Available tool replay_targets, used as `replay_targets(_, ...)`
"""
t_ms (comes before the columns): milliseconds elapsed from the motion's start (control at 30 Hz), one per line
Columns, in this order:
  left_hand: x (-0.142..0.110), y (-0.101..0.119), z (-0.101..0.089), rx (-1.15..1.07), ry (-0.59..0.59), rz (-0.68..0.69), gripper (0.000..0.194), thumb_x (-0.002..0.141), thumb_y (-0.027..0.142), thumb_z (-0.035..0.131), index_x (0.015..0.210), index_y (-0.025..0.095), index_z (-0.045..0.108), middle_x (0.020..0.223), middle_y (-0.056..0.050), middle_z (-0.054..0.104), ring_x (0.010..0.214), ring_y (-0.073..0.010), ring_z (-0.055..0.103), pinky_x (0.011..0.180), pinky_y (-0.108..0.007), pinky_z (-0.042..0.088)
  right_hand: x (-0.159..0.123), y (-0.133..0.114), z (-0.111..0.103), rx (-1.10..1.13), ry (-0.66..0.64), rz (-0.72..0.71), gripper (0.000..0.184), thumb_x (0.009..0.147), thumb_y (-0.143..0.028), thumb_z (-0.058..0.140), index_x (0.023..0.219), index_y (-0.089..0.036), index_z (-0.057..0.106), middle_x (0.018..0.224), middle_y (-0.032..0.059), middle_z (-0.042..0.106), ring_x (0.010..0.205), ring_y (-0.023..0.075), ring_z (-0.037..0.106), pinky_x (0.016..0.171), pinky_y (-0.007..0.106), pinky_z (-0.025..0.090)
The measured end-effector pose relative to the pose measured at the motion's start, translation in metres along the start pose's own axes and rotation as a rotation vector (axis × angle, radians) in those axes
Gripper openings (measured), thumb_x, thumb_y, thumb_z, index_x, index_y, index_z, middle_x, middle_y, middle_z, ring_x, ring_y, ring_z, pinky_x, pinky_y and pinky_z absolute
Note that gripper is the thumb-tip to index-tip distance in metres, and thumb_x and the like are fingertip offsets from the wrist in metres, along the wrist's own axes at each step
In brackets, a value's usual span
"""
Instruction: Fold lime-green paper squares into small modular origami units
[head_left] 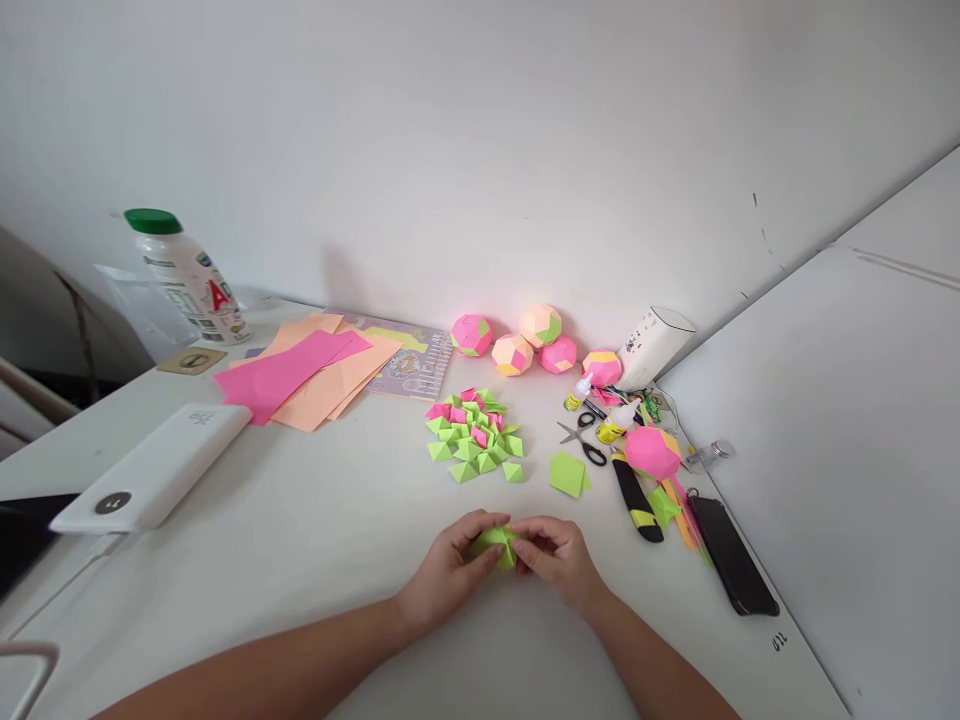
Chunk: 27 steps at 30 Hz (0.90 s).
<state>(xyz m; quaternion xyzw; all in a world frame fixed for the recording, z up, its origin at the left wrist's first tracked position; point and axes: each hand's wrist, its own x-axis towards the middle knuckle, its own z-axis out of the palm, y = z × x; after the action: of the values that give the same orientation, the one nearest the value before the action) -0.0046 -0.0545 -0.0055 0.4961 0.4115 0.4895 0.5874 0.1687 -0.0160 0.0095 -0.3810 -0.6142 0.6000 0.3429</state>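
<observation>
My left hand point(450, 572) and my right hand point(559, 560) meet at the near middle of the white table point(315, 540), both pinched on a small folded green paper piece point(496, 543) held between the fingertips. Just beyond them lies a pile of folded green and pink paper units point(474, 436). A flat green paper square point(568, 473) lies to the right of that pile. Several pink, orange and green paper balls point(525, 345) sit along the wall behind.
Pink and orange paper sheets point(315, 375) lie at the back left, by a green-capped bottle point(187, 280). A white power bank point(154, 465) rests at left. At right are scissors point(583, 442), glue bottles point(616, 422), a white cup point(652, 345), a utility knife point(636, 497) and a black phone point(731, 555).
</observation>
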Motion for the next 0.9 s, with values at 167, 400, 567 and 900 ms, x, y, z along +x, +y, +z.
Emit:
replay_targets(167, 0.0006, 0.0010, 0.0003, 0.010, 0.009, -0.002, 0.026, 0.078, 0.028, 0.055, 0.102, 0.019, 0.058, 0.092, -0.005, 0.057, 0.086, -0.0193, 0.056, 0.079, -0.034, 0.045, -0.0005, 0.0018, 0.0002, -0.032, 0.015, -0.009, 0.013, 0.075, -0.023, 0.065, 0.085, -0.015, 0.067, 0.060, -0.0007, 0.061, 0.047, 0.0107, 0.058, 0.046, 0.022, 0.050)
replay_targets(400, 0.0005, 0.0023, 0.0001, 0.020, 0.009, 0.004, 0.025, 0.077, 0.027, 0.056, 0.100, 0.019, 0.060, 0.088, -0.004, 0.058, 0.082, -0.0184, 0.056, 0.075, -0.032, 0.045, -0.0003, 0.0001, 0.0011, -0.048, 0.023, 0.000, 0.014, 0.073, -0.025, 0.066, 0.083, -0.015, 0.067, 0.062, 0.0000, 0.061, 0.047, 0.0110, 0.058, 0.045, 0.023, 0.050)
replay_targets(567, -0.0001, 0.0008, -0.0003, -0.009, 0.006, 0.006, 0.025, 0.077, 0.029, 0.057, 0.100, 0.020, 0.060, 0.089, -0.004, 0.059, 0.083, -0.0187, 0.056, 0.077, -0.033, 0.045, -0.0006, -0.0010, 0.0013, -0.085, 0.025, -0.023, 0.013, 0.074, -0.024, 0.065, 0.083, -0.015, 0.067, 0.063, 0.0000, 0.061, 0.047, 0.0107, 0.057, 0.045, 0.022, 0.050)
replay_targets(900, 0.0016, 0.0008, 0.0008, -0.047, 0.025, -0.011, 0.028, 0.076, 0.036, 0.060, 0.098, 0.019, 0.060, 0.087, -0.004, 0.060, 0.081, -0.0185, 0.057, 0.076, -0.033, 0.046, -0.0039, 0.0032, 0.0033, -0.295, -0.002, -0.193, 0.016, 0.080, -0.022, 0.055, 0.090, -0.017, 0.067, 0.067, 0.0029, 0.064, 0.053, 0.0130, 0.061, 0.050, 0.022, 0.049)
